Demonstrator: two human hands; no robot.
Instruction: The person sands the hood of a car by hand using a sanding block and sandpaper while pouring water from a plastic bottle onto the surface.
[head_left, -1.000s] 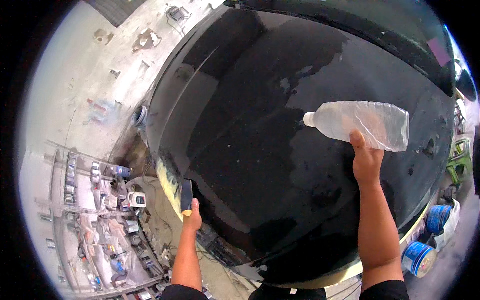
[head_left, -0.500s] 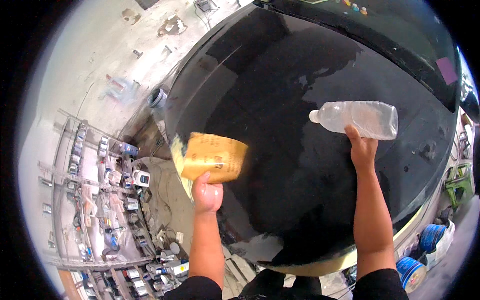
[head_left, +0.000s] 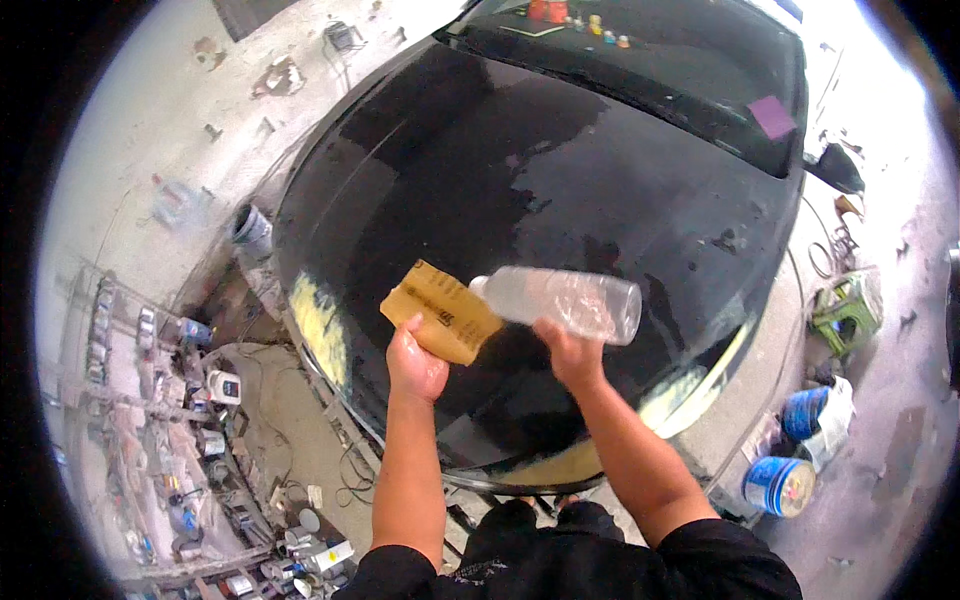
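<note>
My left hand (head_left: 418,368) grips a sheet of yellow-brown sandpaper (head_left: 440,312) by its lower edge, printed backing facing up. In my right hand (head_left: 572,355) is a clear plastic bottle (head_left: 575,302), held on its side with the neck pointing left. The bottle's neck comes right up to the sandpaper's right edge; whether they touch I cannot tell. Both hands are over the black car hood (head_left: 470,200), which has wet, glossy patches and duller ones. Yellowish filler areas (head_left: 322,330) show along the hood's front corners.
Beyond the hood is the windshield (head_left: 660,70), with a purple paper (head_left: 771,117) on it. Cluttered shelves (head_left: 170,450) stand at the left, a bucket (head_left: 252,230) beside the car. Blue cans (head_left: 778,485) and a green stool-like object (head_left: 843,312) are on the right floor.
My right hand has brought the bottle leftward and down to the sandpaper. The sandpaper is turned more at a slant. The view has shifted, showing more of the windshield and right floor.
</note>
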